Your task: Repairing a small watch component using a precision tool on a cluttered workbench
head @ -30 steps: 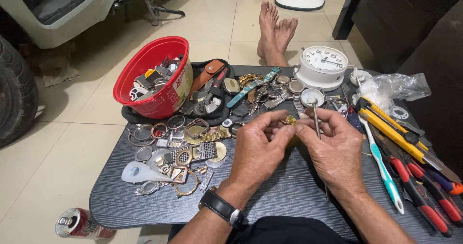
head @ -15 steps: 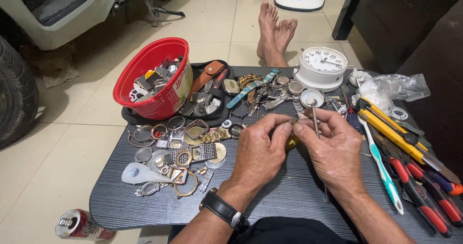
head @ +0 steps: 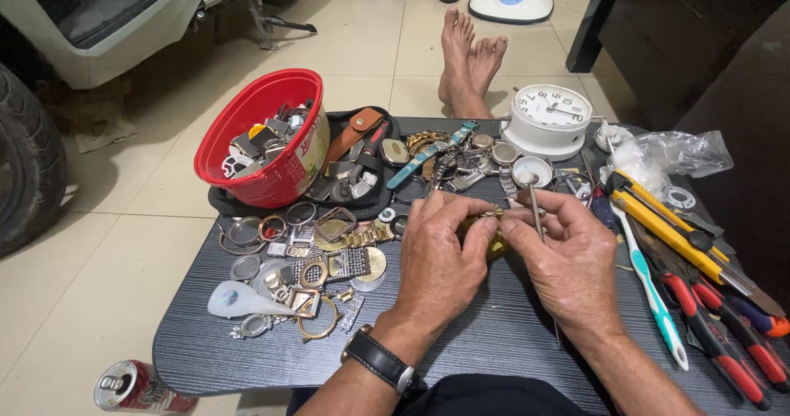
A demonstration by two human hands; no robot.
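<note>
Both hands, left hand and right hand, pinch a small gold watch part in closed fingers; beside them, a red tub holds watch cases.

red bowl (full of parts) | white clock | toothbrush | can

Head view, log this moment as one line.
left hand: pinching small gold watch part | right hand: holding thin metal tool, steadying part | surface: dark table
</note>
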